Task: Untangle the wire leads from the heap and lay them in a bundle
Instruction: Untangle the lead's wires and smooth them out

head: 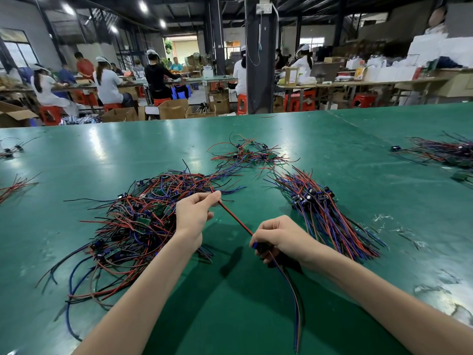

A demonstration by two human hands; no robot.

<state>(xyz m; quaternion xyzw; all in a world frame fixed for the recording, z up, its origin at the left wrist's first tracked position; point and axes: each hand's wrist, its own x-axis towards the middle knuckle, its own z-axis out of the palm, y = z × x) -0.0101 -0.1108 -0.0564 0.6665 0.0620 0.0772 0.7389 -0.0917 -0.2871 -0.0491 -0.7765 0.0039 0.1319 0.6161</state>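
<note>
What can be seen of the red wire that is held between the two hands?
The red wire is thin and plastic-coated by its look, pulled straight and taut above the green table. The left hand pinches it near the heap; the right hand grips its near end at a small dark and blue part. More thin wires trail from that fist toward the viewer.
</note>
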